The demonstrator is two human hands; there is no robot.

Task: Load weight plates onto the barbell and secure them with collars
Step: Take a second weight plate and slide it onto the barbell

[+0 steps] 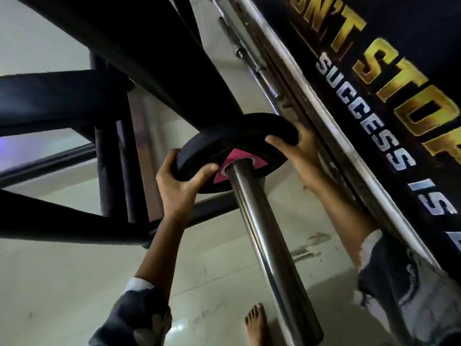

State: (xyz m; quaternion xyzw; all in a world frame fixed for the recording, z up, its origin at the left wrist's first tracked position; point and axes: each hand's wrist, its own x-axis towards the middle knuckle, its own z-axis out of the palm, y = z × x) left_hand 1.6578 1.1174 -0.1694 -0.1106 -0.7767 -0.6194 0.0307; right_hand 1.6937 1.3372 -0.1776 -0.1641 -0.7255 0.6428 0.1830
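A small black weight plate (224, 136) with a pink label around its hole sits on the shiny steel barbell sleeve (264, 243), which runs from the plate toward the lower right. My left hand (182, 181) grips the plate's near-left rim, thumb over its face. My right hand (299, 156) grips the far-right rim, fingers curled over the edge. The sleeve's free end is bare, and no collar is in view.
Black rack tubes (74, 96) cross the left and top of the view. A steel rail (324, 121) and a dark banner (399, 83) with yellow lettering stand close on the right. My bare foot (257, 323) stands on the pale tiled floor (74, 283).
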